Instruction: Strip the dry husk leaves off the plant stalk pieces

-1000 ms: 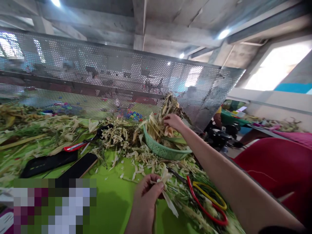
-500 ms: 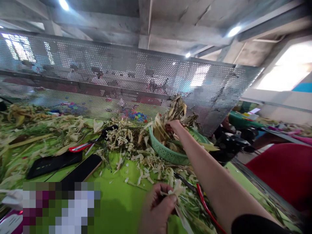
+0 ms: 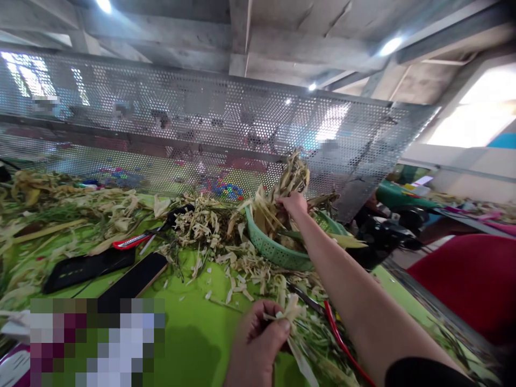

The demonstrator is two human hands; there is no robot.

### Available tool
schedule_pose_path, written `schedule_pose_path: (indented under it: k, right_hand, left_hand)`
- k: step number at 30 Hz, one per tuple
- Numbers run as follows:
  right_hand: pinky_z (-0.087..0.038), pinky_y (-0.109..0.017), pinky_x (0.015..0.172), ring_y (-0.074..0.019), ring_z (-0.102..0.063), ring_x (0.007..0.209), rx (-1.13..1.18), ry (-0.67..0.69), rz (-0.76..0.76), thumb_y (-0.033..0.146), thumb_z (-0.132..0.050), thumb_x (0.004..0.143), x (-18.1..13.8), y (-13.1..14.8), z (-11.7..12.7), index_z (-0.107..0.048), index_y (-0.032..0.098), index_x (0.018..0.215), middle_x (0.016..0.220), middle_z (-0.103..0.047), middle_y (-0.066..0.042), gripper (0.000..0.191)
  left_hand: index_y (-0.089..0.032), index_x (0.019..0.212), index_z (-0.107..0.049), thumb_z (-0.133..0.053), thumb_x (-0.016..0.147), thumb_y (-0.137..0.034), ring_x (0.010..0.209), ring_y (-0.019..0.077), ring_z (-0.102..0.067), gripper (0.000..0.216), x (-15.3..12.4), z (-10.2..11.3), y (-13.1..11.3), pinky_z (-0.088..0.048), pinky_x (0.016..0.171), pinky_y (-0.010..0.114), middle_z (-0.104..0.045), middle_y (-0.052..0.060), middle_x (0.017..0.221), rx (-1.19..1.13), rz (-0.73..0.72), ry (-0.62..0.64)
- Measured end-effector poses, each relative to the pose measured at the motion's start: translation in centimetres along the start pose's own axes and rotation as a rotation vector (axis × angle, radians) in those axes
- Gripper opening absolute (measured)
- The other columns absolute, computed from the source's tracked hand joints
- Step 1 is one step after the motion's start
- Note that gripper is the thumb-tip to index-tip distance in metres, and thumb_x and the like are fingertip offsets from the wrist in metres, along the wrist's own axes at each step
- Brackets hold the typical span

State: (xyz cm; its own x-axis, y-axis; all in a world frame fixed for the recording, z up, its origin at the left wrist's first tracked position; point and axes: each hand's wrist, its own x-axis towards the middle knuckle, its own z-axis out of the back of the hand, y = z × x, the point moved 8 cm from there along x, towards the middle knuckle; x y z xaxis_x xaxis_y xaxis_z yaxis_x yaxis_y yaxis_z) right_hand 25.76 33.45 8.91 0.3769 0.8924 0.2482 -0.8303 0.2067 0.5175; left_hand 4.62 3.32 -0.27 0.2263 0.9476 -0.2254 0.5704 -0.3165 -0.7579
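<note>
A concrete-ceilinged hall stretches behind a perforated metal screen [image 3: 193, 113], which stands along the far edge of a bright green bench [image 3: 185, 349]. Loose scraps of dry, leaf-like husk cover much of the bench, piled thickest along the screen. A red chair [image 3: 471, 285] is off to the right.

The dried husks [image 3: 296, 174] sit bunched in a green basket [image 3: 274, 252], rising well above its rim, near the screen. The right hand [image 3: 293, 205] reaches over the near rim and in among them; its fingers are drawn close together against the leaves, though I cannot tell whether they grip one. The left hand [image 3: 258, 338] is low and near the wearer, thumb and fingers pinching a pale strip [image 3: 293, 309] whose loose end trails downward.

Just beyond the strip lie red-handled scissors [image 3: 336, 336], partly covered by the right forearm. A red cutter [image 3: 131, 241] and two flat black objects rest to the left.

The step in hand looks like choosing material from the basket while the strip is held ready. Drawing one leaf free would call for a narrow, light pinch on the right, with the left holding firm.
</note>
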Motion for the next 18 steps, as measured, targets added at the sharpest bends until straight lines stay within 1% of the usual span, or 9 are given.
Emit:
schedule_pose_path:
  k: [1, 3, 7, 10, 12, 16, 18]
  right_hand:
    - [-0.049, -0.035, 0.074, -0.0284, -0.062, 0.094, -0.026, -0.035, -0.016, 0.042, -0.070, 0.072, -0.1, 0.0, 0.4, -0.065, 0.011, 0.101, 0.101, -0.067, -0.017, 0.042]
    - [-0.048, -0.034, 0.071, -0.0296, -0.062, 0.093, -0.043, -0.105, -0.049, 0.043, -0.070, 0.068, -0.4, 0.1, 1.2, -0.067, 0.013, 0.098, 0.099, -0.068, -0.016, 0.042]
    - [-0.046, -0.030, 0.068, -0.0271, -0.063, 0.090, -0.050, -0.211, -0.045, 0.043, -0.064, 0.071, -1.2, 0.7, 2.2, -0.064, 0.019, 0.099, 0.098, -0.069, -0.012, 0.037]
    - [-0.045, -0.029, 0.068, -0.0259, -0.063, 0.090, -0.044, -0.254, -0.013, 0.045, -0.059, 0.074, -1.7, 1.2, 2.7, -0.062, 0.020, 0.101, 0.100, -0.069, -0.011, 0.036]
    - [-0.045, -0.030, 0.069, -0.0258, -0.062, 0.090, -0.046, -0.242, 0.013, 0.045, -0.060, 0.074, -1.9, 1.5, 2.9, -0.062, 0.019, 0.100, 0.098, -0.069, -0.012, 0.036]
    - [-0.046, -0.034, 0.070, -0.0276, -0.063, 0.084, -0.055, -0.141, 0.092, 0.041, -0.068, 0.067, -2.7, 2.3, 3.5, -0.067, 0.015, 0.087, 0.089, -0.069, -0.013, 0.033]
    - [-0.047, -0.037, 0.074, -0.0282, -0.062, 0.088, -0.049, -0.133, 0.147, 0.037, -0.071, 0.065, -3.6, 2.7, 4.7, -0.067, 0.014, 0.093, 0.096, -0.069, -0.014, 0.037]
  left_hand:
    - [-0.017, 0.068, -0.058, -0.076, 0.057, -0.040, 0.058, 0.0114, -0.042, 0.031, 0.0, 0.0, -0.1, -0.036, 0.060, 0.025, -0.047, -0.001, 0.060, -0.004, 0.001, 0.002]
    - [-0.016, 0.068, -0.058, -0.075, 0.059, -0.038, 0.059, 0.0111, -0.043, 0.029, -0.1, 0.0, -0.2, -0.036, 0.060, 0.025, -0.048, -0.002, 0.060, -0.008, -0.003, -0.001]
    - [-0.015, 0.068, -0.058, -0.075, 0.059, -0.036, 0.059, 0.0106, -0.045, 0.028, 0.2, 0.2, 0.0, -0.036, 0.060, 0.024, -0.052, -0.001, 0.061, -0.015, -0.011, -0.011]
    - [-0.015, 0.069, -0.058, -0.075, 0.059, -0.036, 0.057, 0.0105, -0.045, 0.029, 0.7, 0.4, 0.2, -0.037, 0.059, 0.024, -0.054, -0.001, 0.060, -0.022, -0.005, -0.013]
    - [-0.015, 0.070, -0.058, -0.074, 0.060, -0.035, 0.057, 0.0108, -0.046, 0.027, 0.8, 0.7, 0.0, -0.037, 0.060, 0.024, -0.055, 0.000, 0.060, -0.006, -0.011, -0.026]
    - [-0.016, 0.074, -0.061, -0.070, 0.066, -0.032, 0.063, 0.0111, -0.050, 0.021, 0.4, 1.5, -0.9, -0.038, 0.063, 0.023, -0.057, 0.000, 0.066, 0.040, -0.042, -0.107]
    - [-0.017, 0.076, -0.062, -0.069, 0.069, -0.031, 0.066, 0.0116, -0.052, 0.018, 0.1, 1.8, -1.4, -0.039, 0.065, 0.023, -0.058, 0.000, 0.068, 0.042, -0.063, -0.121]
